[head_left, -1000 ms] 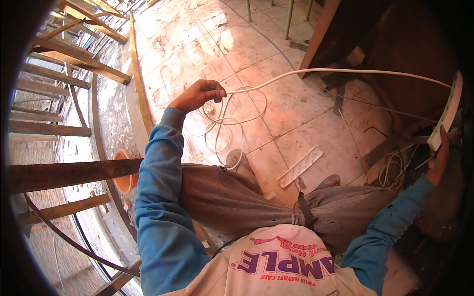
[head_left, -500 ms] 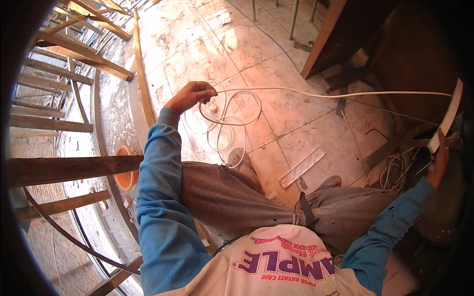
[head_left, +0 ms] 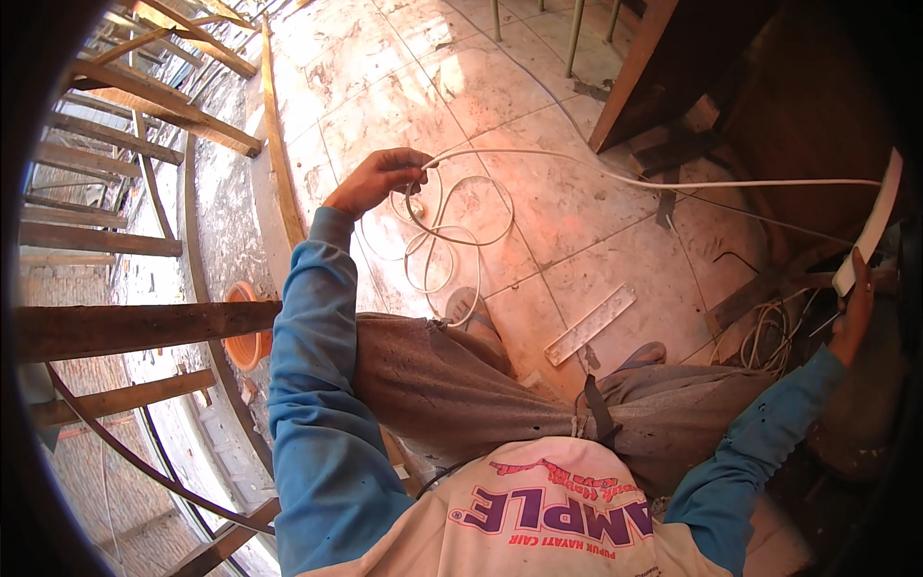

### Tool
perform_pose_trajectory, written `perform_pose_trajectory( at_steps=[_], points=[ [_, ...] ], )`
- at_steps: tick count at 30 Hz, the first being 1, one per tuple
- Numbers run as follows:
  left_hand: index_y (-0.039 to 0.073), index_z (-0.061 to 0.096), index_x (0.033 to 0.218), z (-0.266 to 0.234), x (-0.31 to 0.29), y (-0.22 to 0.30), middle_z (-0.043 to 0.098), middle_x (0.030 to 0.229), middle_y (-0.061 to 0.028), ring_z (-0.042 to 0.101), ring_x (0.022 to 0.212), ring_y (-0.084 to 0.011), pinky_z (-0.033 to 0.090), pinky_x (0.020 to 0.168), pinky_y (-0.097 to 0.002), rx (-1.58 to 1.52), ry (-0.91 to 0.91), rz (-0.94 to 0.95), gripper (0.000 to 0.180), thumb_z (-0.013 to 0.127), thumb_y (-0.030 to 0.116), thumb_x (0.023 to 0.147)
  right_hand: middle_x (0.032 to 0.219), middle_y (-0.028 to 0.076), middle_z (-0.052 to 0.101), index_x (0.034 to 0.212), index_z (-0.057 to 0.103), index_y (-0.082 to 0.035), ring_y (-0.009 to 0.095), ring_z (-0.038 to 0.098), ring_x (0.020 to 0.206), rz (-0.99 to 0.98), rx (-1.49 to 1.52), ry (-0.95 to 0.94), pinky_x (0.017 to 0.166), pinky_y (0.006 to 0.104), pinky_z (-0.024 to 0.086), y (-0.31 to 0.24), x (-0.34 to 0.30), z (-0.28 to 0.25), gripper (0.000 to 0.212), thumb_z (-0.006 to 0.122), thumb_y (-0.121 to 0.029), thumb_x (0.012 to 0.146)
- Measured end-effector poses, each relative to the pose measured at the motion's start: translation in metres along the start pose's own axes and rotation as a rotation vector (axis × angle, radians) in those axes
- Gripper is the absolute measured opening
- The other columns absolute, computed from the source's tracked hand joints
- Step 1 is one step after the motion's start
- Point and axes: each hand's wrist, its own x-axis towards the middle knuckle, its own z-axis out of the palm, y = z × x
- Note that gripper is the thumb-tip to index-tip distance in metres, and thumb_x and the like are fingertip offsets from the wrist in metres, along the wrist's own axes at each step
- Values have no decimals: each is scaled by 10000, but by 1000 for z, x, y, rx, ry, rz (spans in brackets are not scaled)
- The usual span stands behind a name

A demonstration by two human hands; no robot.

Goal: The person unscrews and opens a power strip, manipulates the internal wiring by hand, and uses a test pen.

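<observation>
My left hand is raised above the tiled floor, thumb and fingers pinched closed on a white cable. From there the cable runs right to a long, narrow white power strip, seen edge-on. Closed around the lower end of that strip is my right hand; a thin rod sticks out beside it, its kind unclear. Below my left hand, the rest of the cable lies in loose loops with a pale plug among them. A flat white slotted panel rests on the floor between my feet.
Wooden beams and an orange pot stand at my left. To the right are a brown wooden panel, a coil of thin cable and scrap wood pieces. Thin metal legs show at the far side.
My left hand has moved slightly up and right, and its fingers have shifted on the cable. The cable now arches and sags more. My right hand and the strip have barely moved.
</observation>
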Motion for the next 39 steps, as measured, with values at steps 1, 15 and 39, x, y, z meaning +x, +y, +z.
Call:
perform_pose_trajectory(
  at_steps=[1,15,39],
  points=[
    [11,632,1192,0,0,1,670,970,-54,620,891,-147,504,856,-302,17,9,3,295,627,165,940,940,-54,601,1138,676,-137,41,523,777,-1,-5,-2,535,223,247,0,0,0,444,698,-439,814],
    [11,608,1243,14,7,-13,677,1128,-129,638,1032,-218,495,890,-327,455,7,-72,421,591,319,956,1033,79,624,1252,560,-68,126,590,901,-77,95,-401,794,254,488,-57,-102,109,527,799,-178,796],
    [54,532,1231,214,-3,51,650,1067,-95,652,954,-213,529,856,-366,-989,-10,61,537,411,528,1010,997,159,620,1104,571,-10,335,651,891,-499,-116,-1037,724,423,526,-53,-283,202,476,779,-315,804]
  ],
)
